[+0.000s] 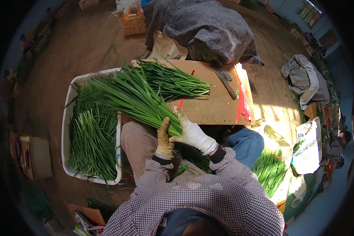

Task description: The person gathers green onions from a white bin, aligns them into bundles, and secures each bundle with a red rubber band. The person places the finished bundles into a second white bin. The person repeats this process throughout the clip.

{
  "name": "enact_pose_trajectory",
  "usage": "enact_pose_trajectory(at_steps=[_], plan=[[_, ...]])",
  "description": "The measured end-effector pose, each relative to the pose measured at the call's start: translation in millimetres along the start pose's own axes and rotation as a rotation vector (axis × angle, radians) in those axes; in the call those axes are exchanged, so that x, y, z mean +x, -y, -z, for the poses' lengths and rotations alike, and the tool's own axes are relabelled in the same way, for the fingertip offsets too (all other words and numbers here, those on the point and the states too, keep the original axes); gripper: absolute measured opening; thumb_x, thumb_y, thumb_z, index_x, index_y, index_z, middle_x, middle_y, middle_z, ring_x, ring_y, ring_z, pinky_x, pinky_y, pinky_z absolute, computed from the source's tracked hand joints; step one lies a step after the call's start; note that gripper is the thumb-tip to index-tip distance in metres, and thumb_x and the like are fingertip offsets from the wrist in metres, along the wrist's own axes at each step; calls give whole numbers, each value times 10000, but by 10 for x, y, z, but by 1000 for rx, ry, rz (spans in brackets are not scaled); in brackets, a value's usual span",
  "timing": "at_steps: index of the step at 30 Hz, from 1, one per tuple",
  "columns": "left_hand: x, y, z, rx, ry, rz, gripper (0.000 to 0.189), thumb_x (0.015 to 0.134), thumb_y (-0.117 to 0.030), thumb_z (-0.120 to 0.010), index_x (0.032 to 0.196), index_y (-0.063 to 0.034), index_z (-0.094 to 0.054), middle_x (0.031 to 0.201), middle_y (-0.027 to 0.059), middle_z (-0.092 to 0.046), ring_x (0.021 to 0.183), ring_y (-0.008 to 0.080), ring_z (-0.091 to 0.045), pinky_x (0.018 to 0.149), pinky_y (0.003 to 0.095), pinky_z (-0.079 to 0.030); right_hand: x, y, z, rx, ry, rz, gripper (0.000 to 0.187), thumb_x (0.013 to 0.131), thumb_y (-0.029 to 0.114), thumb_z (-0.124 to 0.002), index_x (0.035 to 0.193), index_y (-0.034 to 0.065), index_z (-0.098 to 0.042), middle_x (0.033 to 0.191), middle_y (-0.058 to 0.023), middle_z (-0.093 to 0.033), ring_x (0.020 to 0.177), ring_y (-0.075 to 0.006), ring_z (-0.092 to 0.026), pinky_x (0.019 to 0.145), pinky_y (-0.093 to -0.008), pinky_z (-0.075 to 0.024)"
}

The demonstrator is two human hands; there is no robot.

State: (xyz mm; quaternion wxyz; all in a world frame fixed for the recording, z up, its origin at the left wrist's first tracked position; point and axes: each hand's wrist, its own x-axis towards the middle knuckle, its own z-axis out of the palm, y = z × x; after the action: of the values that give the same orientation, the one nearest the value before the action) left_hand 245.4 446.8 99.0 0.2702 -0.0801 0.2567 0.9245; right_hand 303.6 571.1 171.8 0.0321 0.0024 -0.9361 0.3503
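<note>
Between my two gloved hands is a bundle of long green leaves, likely Chinese chives (141,103), its pale stem ends towards me and its tips fanning to the upper left. My left hand (165,140), in a stained glove, grips the stems from the left. From the right, my right hand (193,134), in a whiter glove, closes around the same stem ends. Behind the bundle, another pile of chives (177,81) lies on a low wooden board (215,109). A red strip (180,103) shows partly from under that pile.
A white plastic tub (65,138) full of chives stands left. On the board lie a dark flat blade-like tool (224,79) and a bunch of red ties (242,97). A grey blanket-covered heap (206,26) rises beyond. More chives (270,171) lie right, beside a plastic bag (306,156).
</note>
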Motion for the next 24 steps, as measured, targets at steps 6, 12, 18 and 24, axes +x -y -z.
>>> enact_pose_trajectory(at_steps=[6,12,18,24], plan=[[587,-258,-300,-97,241,88,593,926,-252,-781,1416,-33,-529,1350,104,-615,1246,251,-595,1076,449,-504,647,-459,635,-83,93,88,1126,775,319,-842,1603,-9,-152,1400,-311,-542,1117,-457,-640,950,-464,-548],[1321,-1383,-402,345,-173,-126,586,974,-285,-724,1467,-69,-494,1404,120,-565,1324,279,-510,1107,412,-447,1372,-1380,1115,-352,174,-23,936,793,277,-808,1563,64,-320,1330,-281,-599,1067,-447,-669,931,-483,-554],[1635,-1260,-795,1378,26,-1137,726,956,-340,-711,1538,-39,-400,1540,195,-458,1445,351,-410,1220,478,-302,1383,-1954,906,-414,184,-98,982,755,158,-836,1567,70,-291,1348,-262,-576,1063,-446,-667,917,-479,-569],[2123,-260,-1210,2557,979,-671,1358,642,-697,-822,1606,22,-190,1639,233,-296,1566,371,-179,1260,598,-50,1347,-1951,910,-465,211,-43,1007,739,168,-852,1569,76,-288,1279,-256,-602,1032,-435,-677,873,-480,-581]])
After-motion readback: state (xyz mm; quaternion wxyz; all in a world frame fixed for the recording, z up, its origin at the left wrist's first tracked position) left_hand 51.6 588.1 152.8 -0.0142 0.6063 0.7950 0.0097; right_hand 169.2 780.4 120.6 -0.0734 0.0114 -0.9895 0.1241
